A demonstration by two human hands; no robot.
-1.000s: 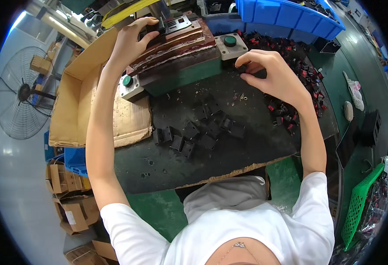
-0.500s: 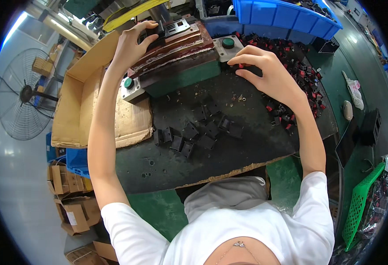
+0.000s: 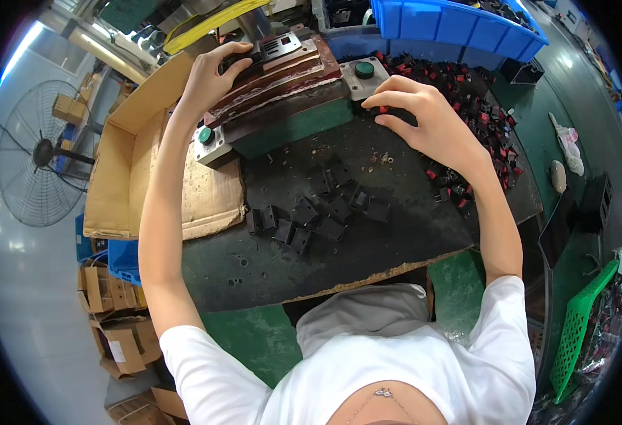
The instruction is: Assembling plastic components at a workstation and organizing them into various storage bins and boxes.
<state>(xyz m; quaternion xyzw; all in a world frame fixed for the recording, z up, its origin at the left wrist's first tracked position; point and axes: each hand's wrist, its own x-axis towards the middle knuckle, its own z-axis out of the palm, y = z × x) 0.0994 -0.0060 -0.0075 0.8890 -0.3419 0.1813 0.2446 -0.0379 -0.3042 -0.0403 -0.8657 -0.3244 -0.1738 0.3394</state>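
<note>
Right hand [image 3: 435,127], room before bench edge [image 3: 396,270] (ragged)

A push-button machine [image 3: 293,127], heaped small parts [image 3: 491,117] and a blue bin [image 3: 460,30] mark a factory workshop.

No wording, number or sign can be read in this view. A pale label [image 3: 117,351] sits on the side of a brown cardboard box [image 3: 133,359] at the lower left, its print too small to make out. At the right, a white plastic wrapper [image 3: 573,159] bears pinkish, illegible marks.
</note>
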